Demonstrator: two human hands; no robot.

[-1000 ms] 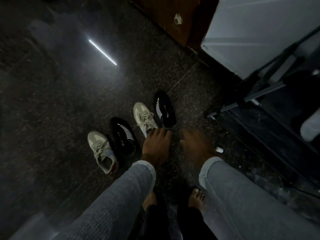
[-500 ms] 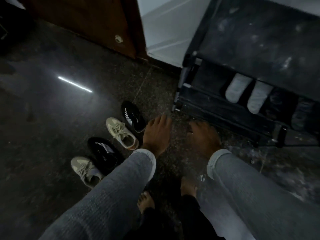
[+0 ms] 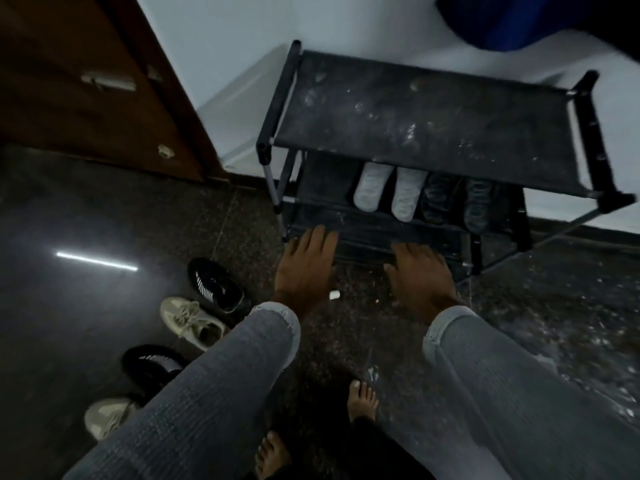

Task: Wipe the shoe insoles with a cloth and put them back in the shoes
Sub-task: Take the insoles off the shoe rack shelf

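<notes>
Both hands reach forward, palms down, toward the low front edge of a dark shoe rack (image 3: 426,126). The left hand (image 3: 306,268) has its fingers straight and slightly spread, holding nothing, fingertips at or just over the rack's bottom rail; whether they touch it cannot be told. The right hand (image 3: 420,278) is likewise flat with relaxed fingers and holds nothing. Both arms wear grey sleeves (image 3: 221,382).

On the dark speckled floor (image 3: 86,209) to the left lie 4 shoes in a row running from far to near: a black shoe (image 3: 216,284), a beige shoe (image 3: 192,322), a 2nd black shoe (image 3: 152,367) partly hidden by the left sleeve, and a 2nd beige shoe (image 3: 107,415) nearest. No insole or cloth can be made out.

Inside the rack, on a lower shelf, stand 2 pale shoes (image 3: 388,192) and, to their right, 2 dark shoes (image 3: 457,199). A small white object (image 3: 334,294) lies on the floor between the hands. 2 bare feet (image 3: 362,400) show at the near edge. A brown door (image 3: 86,81) stands far left.
</notes>
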